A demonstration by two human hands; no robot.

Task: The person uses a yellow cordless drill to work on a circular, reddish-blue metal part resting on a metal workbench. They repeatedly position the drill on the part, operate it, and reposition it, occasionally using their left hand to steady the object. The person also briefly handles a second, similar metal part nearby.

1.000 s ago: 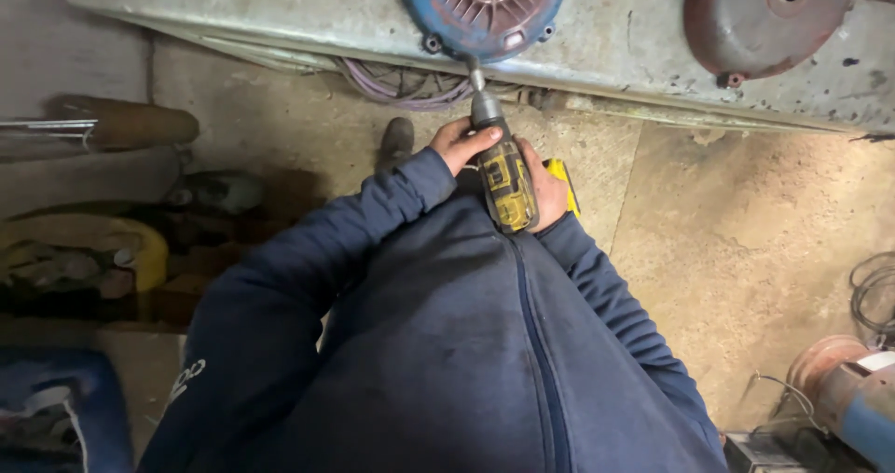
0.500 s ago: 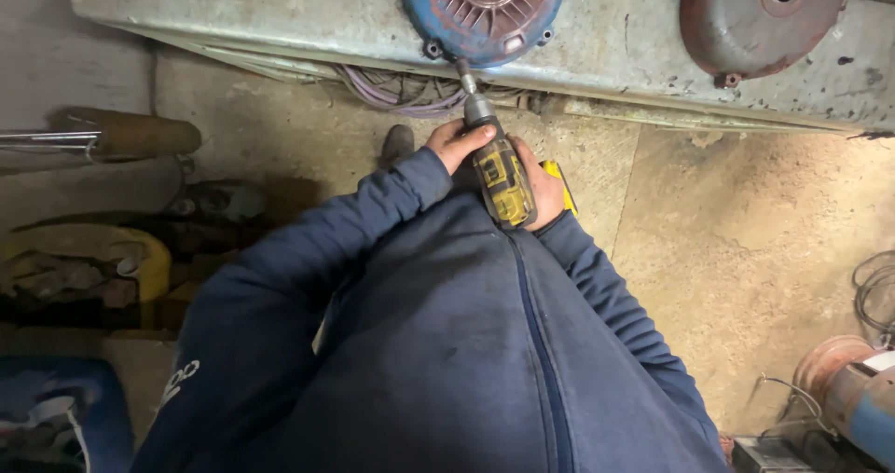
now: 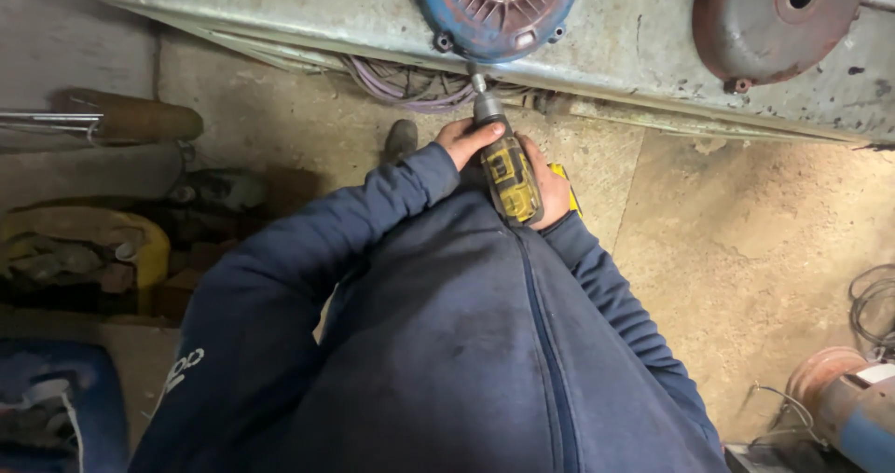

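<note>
Head view shows 2 hands wrapped tight around 1 yellow-black power driver (image 3: 508, 177): the left hand (image 3: 466, 140) near its front, the right hand (image 3: 552, 193) at the rear. Its bit meets the lower rim of the blue motor cover (image 3: 494, 12) at the metal bench (image 3: 643, 44) edge. 1 rusty cover (image 3: 774, 21) sits well apart, open concrete floor (image 3: 746, 249) below. Compared with 0.5 s earlier, nothing has clearly moved.

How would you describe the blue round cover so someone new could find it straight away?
Start at the long grey metal bench along the top of the view. Two round motor covers lie on it; the blue cover is the left one, right above the yellow power driver. Its blue rim and ribbed pinkish centre set it apart from the rusty brown cover.
</note>
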